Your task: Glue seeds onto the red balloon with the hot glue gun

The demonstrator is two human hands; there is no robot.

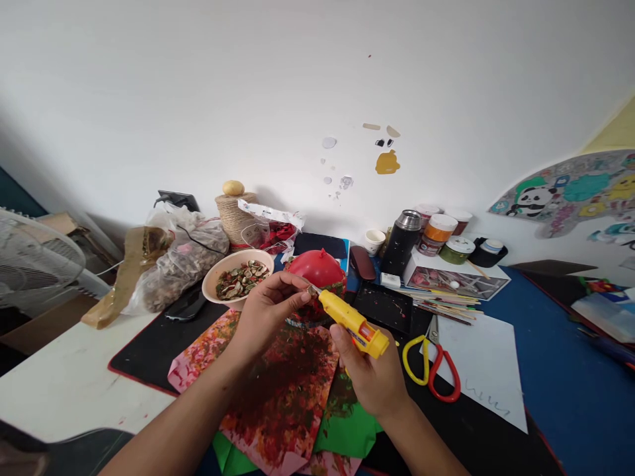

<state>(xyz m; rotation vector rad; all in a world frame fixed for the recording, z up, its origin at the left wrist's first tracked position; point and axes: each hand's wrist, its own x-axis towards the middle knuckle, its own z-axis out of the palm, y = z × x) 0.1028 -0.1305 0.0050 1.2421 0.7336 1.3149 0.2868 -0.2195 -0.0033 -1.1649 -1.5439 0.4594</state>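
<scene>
My right hand [373, 377] is wrapped round a yellow hot glue gun [347, 317], its nozzle pointing up and left. At the nozzle tip, my left hand [270, 307] pinches a small brownish shell-like piece [312, 291], partly covered by the fingers. Just behind both hands sits a red balloon [317, 266], its lower part covered in dark red and green bits and largely hidden by my hands. Left of it stands a pale bowl [211, 277] holding many green-brown shell-like pieces [243, 279]. Paint-smeared pink paper [278, 390] lies beneath my hands, over green paper [350, 430].
Scissors [431, 370] with yellow and red handles lie right, near a black tray [384, 307], paintbrushes [446, 301] and a black flask [401, 241]. Paint jars [439, 233] stand on a box. Back left are a twine spool [237, 221], a stuffed plastic bag [186, 264] and a fan [40, 264].
</scene>
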